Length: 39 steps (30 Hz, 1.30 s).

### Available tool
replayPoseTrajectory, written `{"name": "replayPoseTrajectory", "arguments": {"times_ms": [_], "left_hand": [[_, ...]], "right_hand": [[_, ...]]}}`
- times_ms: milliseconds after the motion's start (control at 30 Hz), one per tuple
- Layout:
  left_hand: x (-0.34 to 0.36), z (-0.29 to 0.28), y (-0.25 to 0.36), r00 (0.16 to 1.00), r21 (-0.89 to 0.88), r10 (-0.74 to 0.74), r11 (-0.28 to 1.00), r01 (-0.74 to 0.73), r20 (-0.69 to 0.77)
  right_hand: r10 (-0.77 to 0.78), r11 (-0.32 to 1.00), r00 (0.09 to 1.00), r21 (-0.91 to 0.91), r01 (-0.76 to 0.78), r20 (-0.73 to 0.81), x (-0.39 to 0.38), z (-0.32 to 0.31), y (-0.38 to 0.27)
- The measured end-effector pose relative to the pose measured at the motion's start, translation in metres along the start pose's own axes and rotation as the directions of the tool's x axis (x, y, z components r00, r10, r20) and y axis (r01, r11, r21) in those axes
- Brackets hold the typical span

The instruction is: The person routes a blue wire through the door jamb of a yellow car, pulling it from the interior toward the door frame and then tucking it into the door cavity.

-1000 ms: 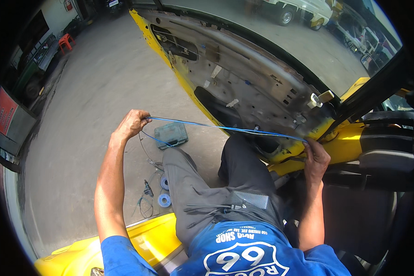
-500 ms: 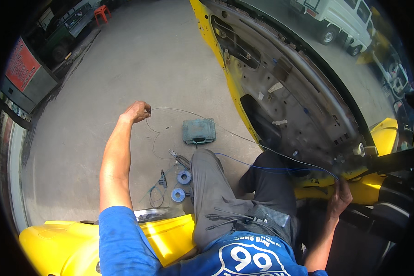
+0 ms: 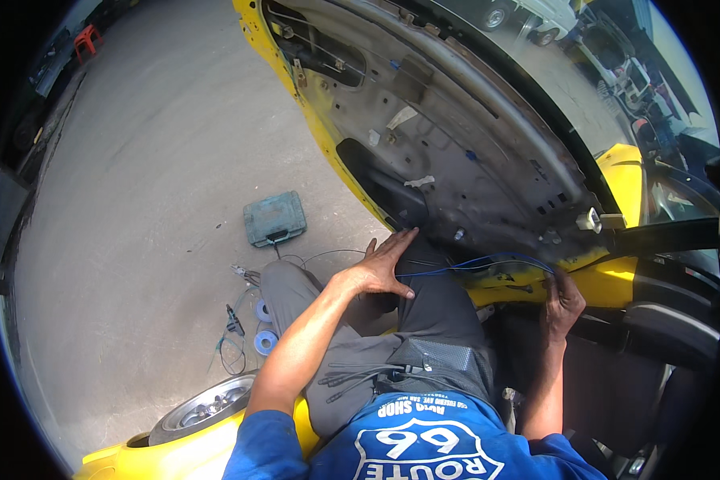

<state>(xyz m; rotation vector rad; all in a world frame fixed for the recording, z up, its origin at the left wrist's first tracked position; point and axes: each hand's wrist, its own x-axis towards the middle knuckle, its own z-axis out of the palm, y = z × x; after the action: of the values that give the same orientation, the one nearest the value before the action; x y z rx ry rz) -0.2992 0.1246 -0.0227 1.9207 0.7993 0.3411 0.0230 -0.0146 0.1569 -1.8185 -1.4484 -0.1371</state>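
My left hand (image 3: 380,266) is spread over my thigh, thumb and fingers apart, beside a thin grey wire (image 3: 336,252) that passes under it. Out by the hinge end of the stripped yellow car door (image 3: 456,136), my right hand (image 3: 563,304) pinches the ends of the wires. A blue wire (image 3: 492,258) runs from that pinch back across my leg toward the left hand, next to the grey one. The exact fingertip hold on the right is small and partly hidden.
A teal tool case (image 3: 274,218) lies on the concrete past my knee. Left of my leg are blue wire spools (image 3: 266,342), pliers (image 3: 246,274) and a black tool with a thin cable (image 3: 234,322). A car wheel (image 3: 204,412) stands at lower left.
My left hand has come right, from out over the floor to my thigh, and its pinch on the grey wire has opened. The right hand keeps its pinch. The view has shifted right.
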Motion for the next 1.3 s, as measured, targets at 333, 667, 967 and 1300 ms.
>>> {"name": "replayPoseTrajectory", "arguments": {"times_ms": [333,667,967,1300], "left_hand": [[-0.025,0.016,-0.025,0.98,-0.138,-0.049,0.99,0.022,-0.195],[-0.107,-0.088,-0.066,0.869,0.444,-0.413,0.748,0.494,-0.272],[-0.187,-0.221,-0.046,0.699,0.479,-0.216,0.589,0.65,-0.682],[-0.251,-0.296,-0.05,0.573,0.419,-0.385,0.415,0.808,-0.724]], "right_hand": [[-0.059,0.998,0.998,-0.001,0.059,-0.02,0.002,0.0,-0.009],[-0.169,0.975,0.981,0.129,0.181,-0.1,0.005,-0.006,0.005],[-0.087,0.98,0.994,0.175,0.098,-0.073,0.005,-0.006,0.005],[0.003,0.972,0.999,0.236,0.01,-0.053,0.001,0.001,0.002]]}}
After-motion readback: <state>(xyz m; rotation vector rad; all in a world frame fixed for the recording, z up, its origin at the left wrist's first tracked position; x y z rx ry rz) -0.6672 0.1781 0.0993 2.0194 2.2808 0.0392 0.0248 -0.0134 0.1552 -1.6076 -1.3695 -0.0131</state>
